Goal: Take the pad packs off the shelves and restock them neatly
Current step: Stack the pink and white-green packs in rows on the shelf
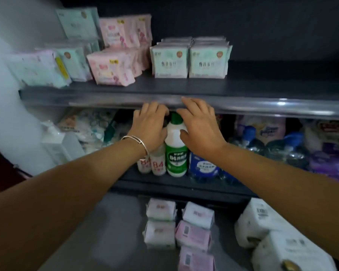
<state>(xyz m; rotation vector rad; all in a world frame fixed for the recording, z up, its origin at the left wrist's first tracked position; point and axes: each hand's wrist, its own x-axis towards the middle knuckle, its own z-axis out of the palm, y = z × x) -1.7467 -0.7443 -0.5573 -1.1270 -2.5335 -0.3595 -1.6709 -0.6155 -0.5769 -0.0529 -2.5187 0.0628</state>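
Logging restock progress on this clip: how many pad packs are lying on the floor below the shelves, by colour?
Whitish packs: 3
Pink packs: 2
Total: 5

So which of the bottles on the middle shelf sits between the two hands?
The white bottle with the green cap and green label. The left hand and right hand flank it; the red-lettered bottles stand lower, left of it.
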